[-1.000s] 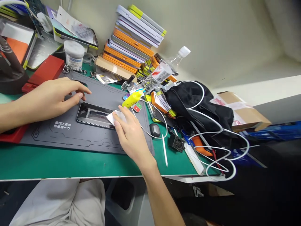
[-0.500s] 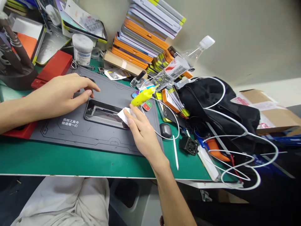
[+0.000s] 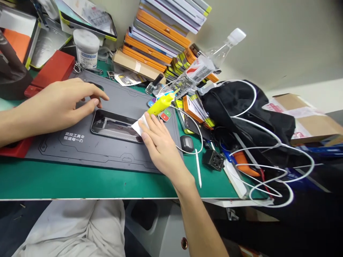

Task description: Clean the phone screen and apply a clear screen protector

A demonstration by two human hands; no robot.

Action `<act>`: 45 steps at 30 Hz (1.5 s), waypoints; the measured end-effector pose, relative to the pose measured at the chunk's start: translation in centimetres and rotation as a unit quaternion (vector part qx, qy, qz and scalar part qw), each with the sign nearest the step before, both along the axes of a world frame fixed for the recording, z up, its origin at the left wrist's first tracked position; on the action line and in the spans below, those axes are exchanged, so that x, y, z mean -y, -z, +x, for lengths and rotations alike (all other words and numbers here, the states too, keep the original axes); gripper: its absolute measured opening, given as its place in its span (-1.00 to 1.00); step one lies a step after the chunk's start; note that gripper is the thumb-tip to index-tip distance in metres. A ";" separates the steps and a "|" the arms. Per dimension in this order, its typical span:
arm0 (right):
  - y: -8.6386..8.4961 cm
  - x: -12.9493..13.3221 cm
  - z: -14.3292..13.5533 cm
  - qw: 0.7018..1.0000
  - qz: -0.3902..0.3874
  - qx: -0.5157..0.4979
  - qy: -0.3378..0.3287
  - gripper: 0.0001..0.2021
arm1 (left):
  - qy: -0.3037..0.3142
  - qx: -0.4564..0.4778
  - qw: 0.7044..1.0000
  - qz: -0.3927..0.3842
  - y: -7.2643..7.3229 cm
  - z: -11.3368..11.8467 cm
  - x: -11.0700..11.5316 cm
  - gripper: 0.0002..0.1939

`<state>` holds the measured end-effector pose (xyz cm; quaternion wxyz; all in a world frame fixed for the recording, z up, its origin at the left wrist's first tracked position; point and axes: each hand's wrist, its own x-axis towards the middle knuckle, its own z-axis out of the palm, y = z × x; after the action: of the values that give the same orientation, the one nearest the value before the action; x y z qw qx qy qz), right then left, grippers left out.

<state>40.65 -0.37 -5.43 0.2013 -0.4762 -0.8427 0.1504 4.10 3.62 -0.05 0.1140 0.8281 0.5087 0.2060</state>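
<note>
A phone (image 3: 115,125) with a dark glossy face lies on the grey mat (image 3: 102,153). My right hand (image 3: 158,139) presses a small white wipe (image 3: 138,127) at the phone's right end, its fingers close together over the wipe. Just beyond those fingers lies a yellow tube (image 3: 161,103) with a thin nozzle pointing up and right. My left hand (image 3: 77,101) hovers at the phone's upper left, fingers loosely bent and apart, holding nothing.
Behind the mat are a white jar (image 3: 87,50), a stack of orange and grey boxes (image 3: 160,32) and a clear bottle (image 3: 198,71). A red box (image 3: 53,69) is at left. White cable (image 3: 268,139), black earbud case (image 3: 187,143) and white stylus (image 3: 198,167) lie right.
The view has shifted slightly, so most things appear a little further left and up. My right hand stays on the wipe at the phone's right end; my left hand keeps its pose.
</note>
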 end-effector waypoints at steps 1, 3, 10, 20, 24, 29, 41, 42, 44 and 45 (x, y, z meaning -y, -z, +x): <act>0.0 -0.1 -0.8 1.000 0.002 0.004 -0.008 -0.42 | -0.001 0.003 1.000 0.003 0.0 0.0 0.0 -0.24; -0.1 -0.5 -2.5 1.000 0.001 0.010 -0.028 -0.42 | -0.005 0.009 1.000 0.007 0.0 -0.1 0.0 -0.25; -0.2 -0.6 -0.6 0.999 -0.018 -0.013 -0.027 -0.41 | -0.011 -0.002 1.000 -0.008 -0.2 0.2 0.3 -0.26; 0.8 5.6 0.5 0.998 0.051 -0.008 -0.027 -0.34 | -0.009 0.002 1.000 -0.026 -0.2 0.6 0.5 -0.25; 0.7 6.0 -0.3 0.998 0.062 -0.002 -0.028 -0.33 | 0.004 -0.002 1.000 -0.023 0.0 0.5 0.4 -0.24; 0.7 5.5 -1.4 0.995 0.086 -0.004 -0.049 -0.36 | 0.001 0.031 1.000 0.000 0.6 0.0 -0.1 -0.27; -0.5 4.8 -2.2 0.994 0.072 -0.009 -0.078 -0.44 | 0.016 -0.004 0.999 0.029 0.9 -0.7 -0.5 -0.15; -0.5 4.7 -2.4 0.994 0.071 -0.010 -0.080 -0.44 | 0.019 -0.005 0.999 0.028 0.9 -0.7 -0.5 -0.17; -0.3 4.8 -2.2 0.994 0.078 -0.012 -0.077 -0.43 | 0.028 -0.003 0.999 0.026 0.8 -0.6 -0.4 -0.20; -0.1 5.0 -1.9 0.994 0.086 -0.013 -0.073 -0.43 | 0.030 -0.002 0.999 0.024 0.8 -0.5 -0.4 -0.21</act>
<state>38.75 -5.38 -5.33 0.2411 -0.3923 -0.8822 0.0984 3.60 4.00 -0.87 0.0989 0.8460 0.4786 0.2133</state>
